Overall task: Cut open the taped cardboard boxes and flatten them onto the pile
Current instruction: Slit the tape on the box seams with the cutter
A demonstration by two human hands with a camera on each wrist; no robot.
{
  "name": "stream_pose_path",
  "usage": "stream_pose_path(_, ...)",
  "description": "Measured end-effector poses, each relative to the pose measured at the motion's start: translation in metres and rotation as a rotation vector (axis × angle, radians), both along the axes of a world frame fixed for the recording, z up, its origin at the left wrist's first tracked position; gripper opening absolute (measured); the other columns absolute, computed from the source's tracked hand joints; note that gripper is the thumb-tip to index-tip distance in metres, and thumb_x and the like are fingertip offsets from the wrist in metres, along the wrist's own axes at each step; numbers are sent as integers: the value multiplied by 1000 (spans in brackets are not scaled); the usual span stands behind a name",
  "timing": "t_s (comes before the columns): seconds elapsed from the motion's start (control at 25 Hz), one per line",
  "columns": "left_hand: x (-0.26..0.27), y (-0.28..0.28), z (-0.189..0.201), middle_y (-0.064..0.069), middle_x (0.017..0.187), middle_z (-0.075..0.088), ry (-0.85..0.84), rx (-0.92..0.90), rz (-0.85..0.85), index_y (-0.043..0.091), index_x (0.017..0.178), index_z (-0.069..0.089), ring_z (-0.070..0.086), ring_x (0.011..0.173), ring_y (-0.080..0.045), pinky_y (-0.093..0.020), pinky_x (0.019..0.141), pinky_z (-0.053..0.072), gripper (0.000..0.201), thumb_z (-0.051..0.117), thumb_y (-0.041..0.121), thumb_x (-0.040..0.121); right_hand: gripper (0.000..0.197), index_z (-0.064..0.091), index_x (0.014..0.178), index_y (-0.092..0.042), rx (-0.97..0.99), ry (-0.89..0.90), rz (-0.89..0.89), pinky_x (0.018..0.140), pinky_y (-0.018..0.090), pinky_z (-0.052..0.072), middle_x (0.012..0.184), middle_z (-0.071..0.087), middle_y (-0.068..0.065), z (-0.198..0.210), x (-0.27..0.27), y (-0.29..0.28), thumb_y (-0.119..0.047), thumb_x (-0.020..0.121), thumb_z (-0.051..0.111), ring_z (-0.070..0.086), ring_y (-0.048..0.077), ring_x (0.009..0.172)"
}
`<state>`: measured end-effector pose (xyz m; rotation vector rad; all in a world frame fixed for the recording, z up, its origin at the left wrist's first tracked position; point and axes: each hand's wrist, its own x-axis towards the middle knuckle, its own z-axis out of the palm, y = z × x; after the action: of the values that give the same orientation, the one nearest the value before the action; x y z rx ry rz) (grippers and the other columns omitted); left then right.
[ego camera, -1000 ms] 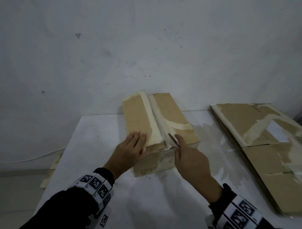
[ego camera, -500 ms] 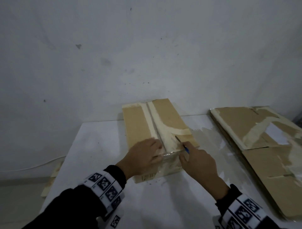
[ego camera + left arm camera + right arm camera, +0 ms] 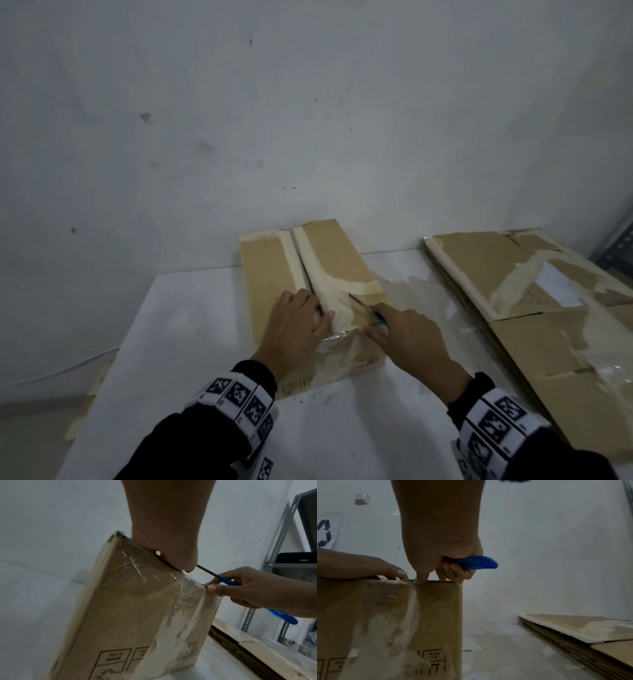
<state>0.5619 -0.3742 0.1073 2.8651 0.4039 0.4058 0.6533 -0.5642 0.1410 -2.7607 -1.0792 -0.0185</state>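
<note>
Matt cardboard box (image 3: pixel 270 270), glossy tape (image 3: pixel 185 592)

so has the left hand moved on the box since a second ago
Yes. The left hand has slid across the box top toward the centre seam, and its fingers now curl at the seam, close to the knife blade.

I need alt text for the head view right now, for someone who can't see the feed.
A person's right hand grips a blue-handled cutter at the near top edge of a taped cardboard box, while the left hand rests on the box top beside the seam. The box stands on a white table; a pile of flattened cardboard lies to its right.
</note>
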Motion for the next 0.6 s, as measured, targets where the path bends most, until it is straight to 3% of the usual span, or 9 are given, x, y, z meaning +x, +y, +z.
stream_pose_path(0.12, 10, 0, 16, 0, 116, 42, 83, -297, 183, 20, 111, 62, 38, 112, -20, -30, 98, 33, 45, 50, 57, 89, 44, 54, 119, -28, 98, 95, -27, 65, 30, 50, 84, 65, -3, -4, -3, 0, -60, 89, 47, 62, 18, 76)
stream_pose_path(0.24, 19, 7, 25, 1, 113, 37, 128, -565, 258, 26, 98, 68, 35, 123, -21, -31, 106, 32, 35, 65, 56, 79, 22, 53, 106, -27, 431, 312, -68, 55, 27, 40, 64, 53, -8, -7, -22, -4, -44, 92, 53, 52, 10, 58)
stream_pose_path(0.28, 20, 7, 26, 3, 112, 37, 124, -581, 264, 28, 91, 67, 35, 122, -20, -32, 107, 32, 32, 68, 57, 76, 16, 50, 97, -22, 556, 394, -89, 53, 26, 36, 60, 49, -8, -11, -31, -6, -38, 94, 50, 48, 8, 53)
stream_pose_path(0.36, 16, 5, 23, 6, 110, 37, 103, -569, 251, 29, 85, 66, 34, 121, -18, -30, 107, 30, 30, 70, 56, 75, 27, 45, 85, -13, 714, 681, -143, 48, 22, 33, 56, 45, -4, -20, -55, -10, -37, 98, 42, 41, 10, 48)
stream_pose_path(0.44, 14, 4, 22, 7, 111, 38, 66, -553, 233, 28, 88, 67, 32, 121, -19, -31, 108, 28, 28, 69, 53, 77, 33, 44, 84, -8, 736, 987, -182, 39, 21, 29, 50, 42, 1, -26, -74, -10, -34, 101, 34, 34, 12, 40)
stream_pose_path(0.6, 9, 4, 21, 2, 120, 41, 46, -524, 197, 22, 100, 69, 32, 121, -20, -35, 109, 27, 32, 67, 48, 81, 30, 44, 85, -8, 722, 1052, -176, 38, 22, 29, 44, 45, 4, -28, -82, -4, -24, 104, 28, 35, 13, 36)
